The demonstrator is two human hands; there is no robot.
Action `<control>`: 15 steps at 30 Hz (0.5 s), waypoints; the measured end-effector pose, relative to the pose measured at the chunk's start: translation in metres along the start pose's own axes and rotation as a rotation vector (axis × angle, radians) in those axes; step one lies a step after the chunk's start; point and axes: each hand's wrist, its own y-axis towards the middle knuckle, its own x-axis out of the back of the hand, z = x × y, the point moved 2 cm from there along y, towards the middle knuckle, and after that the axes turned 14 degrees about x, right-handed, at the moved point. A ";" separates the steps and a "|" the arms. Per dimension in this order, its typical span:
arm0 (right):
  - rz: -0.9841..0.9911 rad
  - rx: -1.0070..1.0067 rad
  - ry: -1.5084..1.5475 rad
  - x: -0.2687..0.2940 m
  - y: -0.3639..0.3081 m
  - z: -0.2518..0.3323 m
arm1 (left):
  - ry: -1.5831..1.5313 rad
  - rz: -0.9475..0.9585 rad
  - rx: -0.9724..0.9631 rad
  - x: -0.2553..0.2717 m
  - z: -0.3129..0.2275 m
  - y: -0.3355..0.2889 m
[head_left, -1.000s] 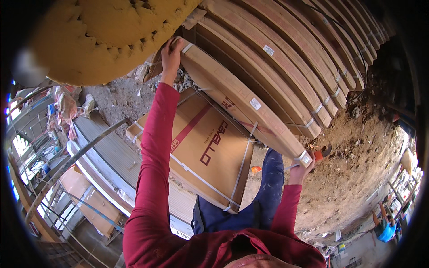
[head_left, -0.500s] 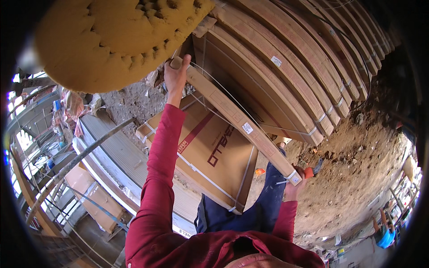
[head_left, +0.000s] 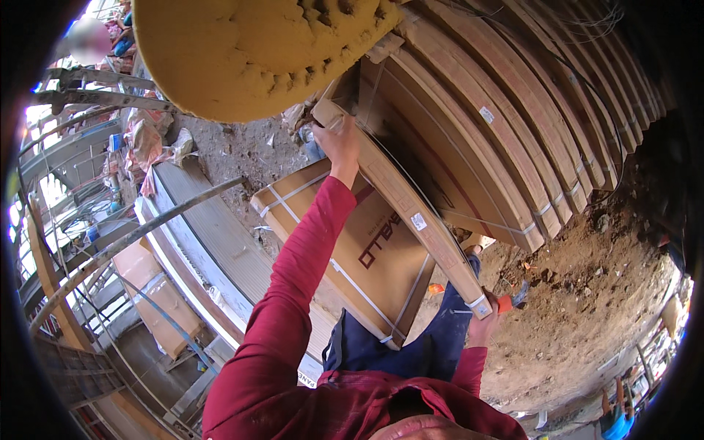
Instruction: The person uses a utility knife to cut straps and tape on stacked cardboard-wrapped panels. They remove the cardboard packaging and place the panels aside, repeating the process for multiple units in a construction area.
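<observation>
I hold a long flat cardboard box (head_left: 411, 213), strapped with white bands, tilted on its edge. My left hand (head_left: 339, 143) grips its far upper end, arm stretched out in a red sleeve. My right hand (head_left: 484, 326) grips its near lower corner beside my leg. The box leans away from a tall stack of similar flat boxes (head_left: 513, 125) on the right. Another flat box (head_left: 352, 257) with red lettering lies on the ground below it.
A yellow hat brim (head_left: 249, 51) covers the upper middle. Grey boards (head_left: 213, 249) and metal scaffold pipes (head_left: 110, 249) lie at left, with a smaller carton (head_left: 158, 301). Bare dirt ground (head_left: 579, 323) spreads at right. Other people stand far off at upper left and lower right.
The box has tipped further off the stack and swung toward me. My left hand rose with its far end. The view shifted left and down.
</observation>
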 end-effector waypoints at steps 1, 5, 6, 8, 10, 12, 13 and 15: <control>-0.024 -0.045 0.086 0.000 -0.003 -0.003 | -0.032 0.028 0.000 0.003 0.000 -0.005; -0.184 -0.210 0.459 -0.007 -0.014 -0.006 | -0.079 0.060 -0.048 0.023 -0.002 -0.004; -0.205 -0.245 0.562 -0.009 -0.016 -0.006 | -0.065 0.071 -0.016 0.028 0.001 -0.001; -0.256 -0.337 0.740 -0.010 -0.023 -0.013 | -0.038 0.110 0.059 0.035 0.002 -0.005; -0.250 -0.359 0.796 -0.011 -0.031 -0.017 | -0.082 0.103 0.085 0.045 0.001 -0.010; -0.196 -0.294 0.739 -0.013 -0.039 -0.018 | -0.134 0.149 0.103 0.057 0.006 -0.011; -0.149 -0.267 0.715 -0.015 -0.041 -0.012 | -0.108 0.123 0.087 0.069 0.009 -0.007; -0.077 -0.214 0.653 -0.016 -0.045 0.006 | -0.059 0.093 0.068 0.083 0.020 -0.002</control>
